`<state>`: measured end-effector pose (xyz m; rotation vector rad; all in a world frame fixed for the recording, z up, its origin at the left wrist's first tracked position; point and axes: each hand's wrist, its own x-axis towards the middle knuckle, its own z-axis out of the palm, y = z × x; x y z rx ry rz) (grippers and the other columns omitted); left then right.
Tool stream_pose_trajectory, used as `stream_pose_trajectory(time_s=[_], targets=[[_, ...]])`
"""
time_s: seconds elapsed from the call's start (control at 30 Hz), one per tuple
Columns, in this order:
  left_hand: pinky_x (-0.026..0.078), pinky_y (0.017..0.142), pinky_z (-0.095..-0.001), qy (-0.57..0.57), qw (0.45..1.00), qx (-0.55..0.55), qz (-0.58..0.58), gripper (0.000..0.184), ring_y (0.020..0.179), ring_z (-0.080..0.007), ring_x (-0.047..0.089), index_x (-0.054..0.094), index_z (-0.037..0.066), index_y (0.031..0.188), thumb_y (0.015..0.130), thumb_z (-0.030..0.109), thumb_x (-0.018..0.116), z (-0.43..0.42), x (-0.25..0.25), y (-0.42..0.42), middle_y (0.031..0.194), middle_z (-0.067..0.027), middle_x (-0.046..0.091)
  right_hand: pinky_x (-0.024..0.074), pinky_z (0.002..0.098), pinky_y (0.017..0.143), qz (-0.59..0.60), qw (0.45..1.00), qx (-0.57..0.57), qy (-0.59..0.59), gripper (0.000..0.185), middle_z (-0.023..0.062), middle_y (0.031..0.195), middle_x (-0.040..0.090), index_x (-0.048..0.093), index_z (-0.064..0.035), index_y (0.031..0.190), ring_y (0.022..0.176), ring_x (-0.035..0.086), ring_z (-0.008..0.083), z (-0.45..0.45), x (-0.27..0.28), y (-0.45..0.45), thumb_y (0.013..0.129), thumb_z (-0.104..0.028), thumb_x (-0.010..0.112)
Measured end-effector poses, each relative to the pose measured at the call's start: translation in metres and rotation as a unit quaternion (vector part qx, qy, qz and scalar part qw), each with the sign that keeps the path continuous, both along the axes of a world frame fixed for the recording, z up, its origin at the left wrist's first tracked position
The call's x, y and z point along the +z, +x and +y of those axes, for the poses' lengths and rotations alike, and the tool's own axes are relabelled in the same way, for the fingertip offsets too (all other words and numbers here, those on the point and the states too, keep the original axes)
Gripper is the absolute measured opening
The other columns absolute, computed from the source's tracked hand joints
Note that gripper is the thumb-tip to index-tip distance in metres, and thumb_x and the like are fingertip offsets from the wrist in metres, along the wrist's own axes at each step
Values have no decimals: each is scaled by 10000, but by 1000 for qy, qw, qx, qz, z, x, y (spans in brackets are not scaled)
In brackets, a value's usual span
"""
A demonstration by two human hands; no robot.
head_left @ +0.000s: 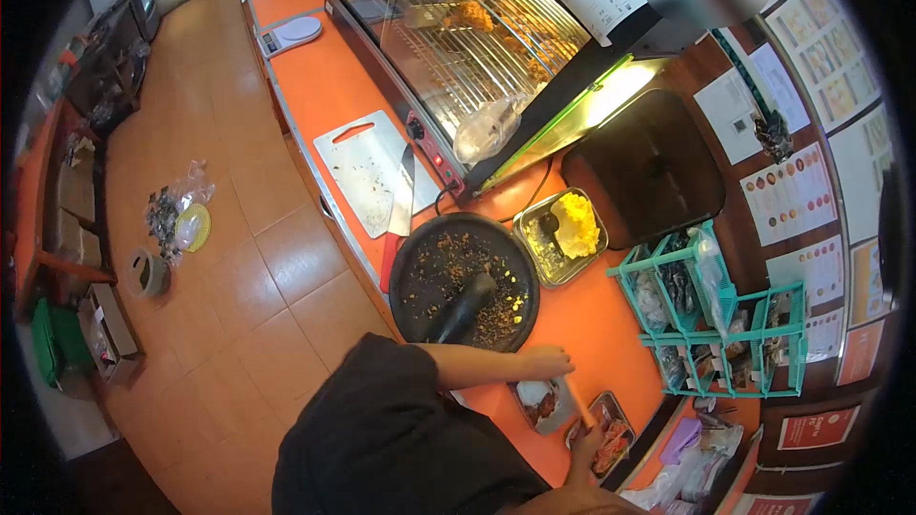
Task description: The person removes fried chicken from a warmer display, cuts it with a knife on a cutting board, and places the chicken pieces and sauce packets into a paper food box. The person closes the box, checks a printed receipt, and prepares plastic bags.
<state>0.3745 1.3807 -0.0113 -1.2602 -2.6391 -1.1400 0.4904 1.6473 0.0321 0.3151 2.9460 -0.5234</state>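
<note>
My left hand (546, 362) reaches across from the left with its fingers curled. It is at the upper end of a narrow orange stick-like thing (578, 402), whose kind I cannot make out. At the lower end, my right hand (588, 443) is closed around it, its fingers partly hidden. Below my hands are a metal tray (563, 417) of white and dark red food and another tray (625, 410) with reddish contents. Beside my left forearm sits a wide dark stone mortar (405, 272) with brown crumbs and yellow bits, its thick pestle (465, 307) lying inside.
A red-handled knife (402, 193) rests by a white cutting board (361, 167). A metal tray (546, 272) holds yellow food. Beyond stand a glass display case (448, 138) with fried food and a white scale (294, 32). Teal baskets (676, 336) are at the right.
</note>
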Motion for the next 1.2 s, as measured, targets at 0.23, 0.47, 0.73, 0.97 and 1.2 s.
stream_pose_trajectory(time_s=[0.23,0.47,0.73,0.97,1.2], targets=[[471,854,-429,230,952,117,-164,400,1051,-385,553,480,18,1177,800,63,605,3,-46,81,1229,-199,470,447,392,941,193,930,-28,-311,462,224,1237,555,452,10,1343,1111,552,300,-21,-111,69,884,49,433],[446,906,-460,248,927,154,-234,383,1070,-404,543,454,22,1211,864,120,580,8,-45,75,1166,-224,536,411,403,992,197,914,-116,-336,439,209,1271,511,445,21,1333,1157,508,290,-30,-101,42,896,47,430],[452,898,-453,270,916,191,-226,410,1096,-404,533,443,47,1238,890,216,578,23,-57,73,1125,-236,555,441,394,951,293,883,-89,-357,385,172,1268,512,460,28,1289,1136,520,266,-52,-68,31,950,-141,530],[459,861,-449,268,919,189,-219,379,1021,-383,547,439,62,1235,885,173,531,26,-56,67,1067,-203,541,429,397,987,196,940,-140,-241,432,179,1293,509,466,10,1326,1127,530,273,-26,-86,42,978,-246,479],[437,861,-468,227,917,168,-283,337,1020,-392,523,481,63,1175,845,112,529,19,-41,60,1115,-208,495,439,386,974,216,947,-58,-229,395,186,1307,505,485,-13,1329,1132,535,292,-34,-81,41,953,-121,437]])
